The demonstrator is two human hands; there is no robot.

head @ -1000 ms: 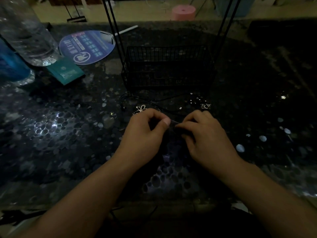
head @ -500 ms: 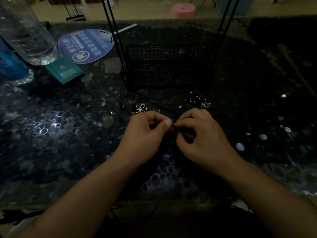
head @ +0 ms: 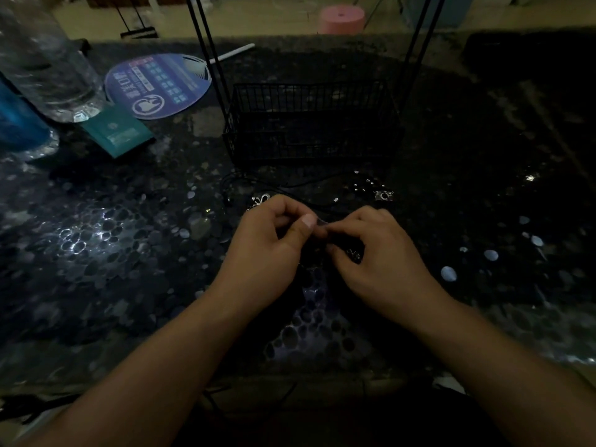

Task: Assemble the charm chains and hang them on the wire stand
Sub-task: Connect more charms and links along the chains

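My left hand (head: 274,250) and my right hand (head: 377,256) meet fingertip to fingertip over the dark table, both pinching a thin chain (head: 353,253) whose small metal links show under my right fingers. A silver flower charm (head: 259,200) lies just behind my left knuckles. A small silver camera-shaped charm (head: 383,195) lies behind my right hand. A thin black cord (head: 290,185) runs across the table between them. The black wire stand (head: 309,124), with a basket base and tall uprights, stands straight ahead.
At the far left stand a clear plastic bottle (head: 48,66) and a blue container (head: 19,124). A round blue printed fan (head: 158,85) and a teal packet (head: 117,133) lie beside them. The tabletop glitters with shiny flecks. A pink stool (head: 341,19) sits beyond the table.
Both hands stay together in the same spot. My right fingers have shifted a little on the chain, and its links now show below them.
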